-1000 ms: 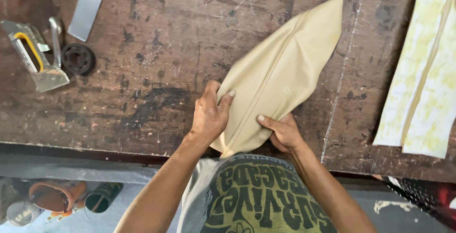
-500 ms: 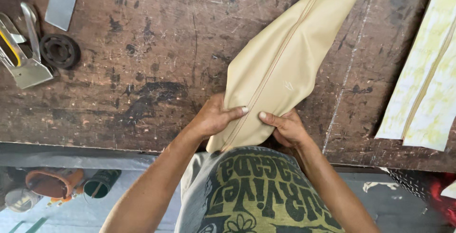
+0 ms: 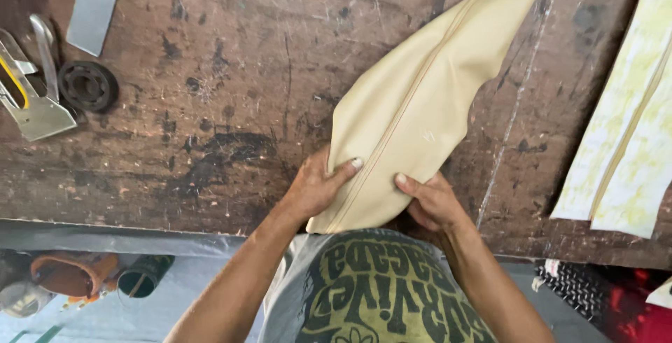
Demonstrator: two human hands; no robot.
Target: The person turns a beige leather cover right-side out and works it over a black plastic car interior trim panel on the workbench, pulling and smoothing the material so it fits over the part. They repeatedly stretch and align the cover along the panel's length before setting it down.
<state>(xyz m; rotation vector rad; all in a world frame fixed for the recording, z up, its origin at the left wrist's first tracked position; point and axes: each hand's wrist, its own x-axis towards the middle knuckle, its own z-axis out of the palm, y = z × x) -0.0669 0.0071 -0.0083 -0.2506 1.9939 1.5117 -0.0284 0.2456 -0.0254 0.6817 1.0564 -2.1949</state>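
Observation:
A beige leather-like cover (image 3: 427,98) with a stitched seam down its middle lies slanted on the worn wooden workbench (image 3: 224,126), its narrow end pointing up to the right. My left hand (image 3: 318,185) grips its near left edge, thumb laid on top beside the seam. My right hand (image 3: 430,199) holds the near right edge, thumb on top and fingers curled under. The near end of the cover hangs over the bench's front edge against my shirt.
A staple gun (image 3: 28,98) and a black round wheel part (image 3: 87,85) lie at the far left. A grey metal strip (image 3: 94,3) sits at the top left. Pale yellow-white sewn pieces (image 3: 623,147) lie at the right. Cans and containers (image 3: 77,276) stand below the bench.
The cover has slid a little nearer to me and both hands have shifted along its near end, thumbs now pressing closer to the seam.

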